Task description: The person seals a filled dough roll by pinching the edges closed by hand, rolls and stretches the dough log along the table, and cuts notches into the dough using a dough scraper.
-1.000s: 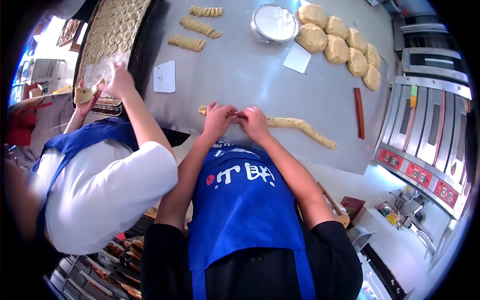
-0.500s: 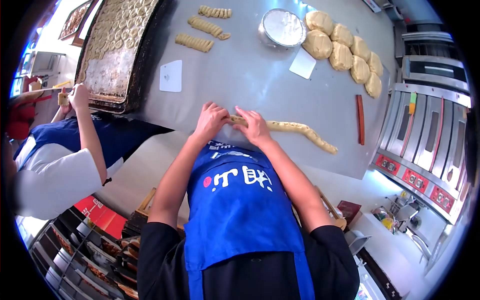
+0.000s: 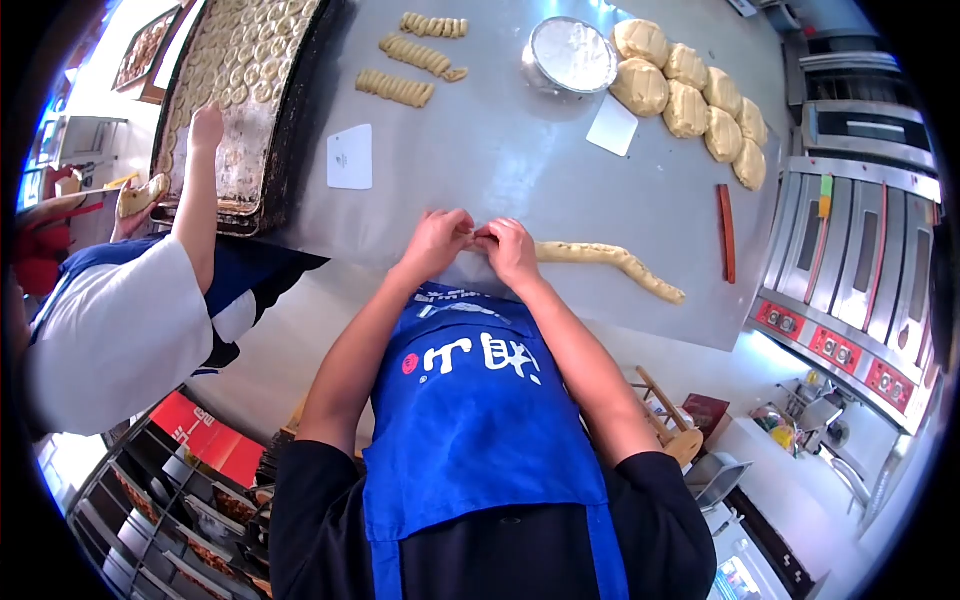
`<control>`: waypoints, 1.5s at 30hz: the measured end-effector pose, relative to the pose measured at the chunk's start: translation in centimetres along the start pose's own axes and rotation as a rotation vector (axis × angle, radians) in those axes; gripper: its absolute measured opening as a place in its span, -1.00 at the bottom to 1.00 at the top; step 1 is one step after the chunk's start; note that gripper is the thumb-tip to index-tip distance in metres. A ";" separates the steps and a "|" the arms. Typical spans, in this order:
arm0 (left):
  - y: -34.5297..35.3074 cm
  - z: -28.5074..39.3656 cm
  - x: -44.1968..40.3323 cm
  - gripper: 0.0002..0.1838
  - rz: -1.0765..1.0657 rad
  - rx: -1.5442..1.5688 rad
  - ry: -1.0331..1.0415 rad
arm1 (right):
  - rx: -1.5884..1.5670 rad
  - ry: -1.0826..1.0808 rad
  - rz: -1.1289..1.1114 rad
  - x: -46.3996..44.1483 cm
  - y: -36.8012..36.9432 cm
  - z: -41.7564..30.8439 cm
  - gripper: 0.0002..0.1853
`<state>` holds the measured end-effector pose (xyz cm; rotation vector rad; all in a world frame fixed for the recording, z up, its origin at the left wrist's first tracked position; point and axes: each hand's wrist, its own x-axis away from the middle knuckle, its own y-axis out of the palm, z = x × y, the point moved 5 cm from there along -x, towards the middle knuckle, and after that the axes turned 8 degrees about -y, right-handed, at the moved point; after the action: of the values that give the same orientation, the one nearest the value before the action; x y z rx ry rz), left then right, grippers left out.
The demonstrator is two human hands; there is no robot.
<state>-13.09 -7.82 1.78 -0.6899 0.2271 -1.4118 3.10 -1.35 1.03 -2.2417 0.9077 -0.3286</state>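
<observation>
A long pale dough rope [image 3: 610,258] lies across the metal worktop, its far end bending down to the right. Its left end runs under my right hand [image 3: 510,250], whose fingers are closed on it in a pinch. Close beside it my left hand [image 3: 440,242] is also closed, fingertips meeting those of the right hand at the rope's end. The fingers mostly hide the bit of dough between them. Beyond my hands, a white scraper [image 3: 350,157] lies to the left and another white scraper [image 3: 612,126] to the right.
Several sliced dough rolls [image 3: 395,88] lie at the far left, near a metal bowl of white flour [image 3: 572,55]. Dough balls [image 3: 686,108] cluster at the back right, above a reddish-brown stick [image 3: 726,235]. A co-worker's hand [image 3: 207,128] reaches over a baking tray [image 3: 228,165].
My fingertips have come together at the rope's end; my right fingers, spread before, are now pinched. The co-worker's arm has moved up over the tray.
</observation>
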 end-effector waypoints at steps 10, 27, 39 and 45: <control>-1.7 -3.1 1.5 -0.78 0.096 -0.070 0.123 | -0.025 -0.147 0.040 -0.1 0.6 -1.4 -0.81; -2.4 -3.4 1.8 -0.52 0.132 0.317 -0.110 | -0.180 0.114 -0.078 -3.1 2.2 -1.4 -0.71; -3.8 -6.2 1.4 -0.61 0.047 0.178 -0.125 | 0.183 -0.453 0.131 -2.6 2.7 -7.3 -0.74; -4.3 -5.8 1.8 -0.59 0.051 0.295 -0.108 | 0.249 -0.459 0.124 -2.6 4.6 -6.5 -0.81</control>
<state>-19.46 -11.30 0.09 -0.5106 -0.0482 -1.3213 -4.14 -5.22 2.73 -1.9065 0.7092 0.1237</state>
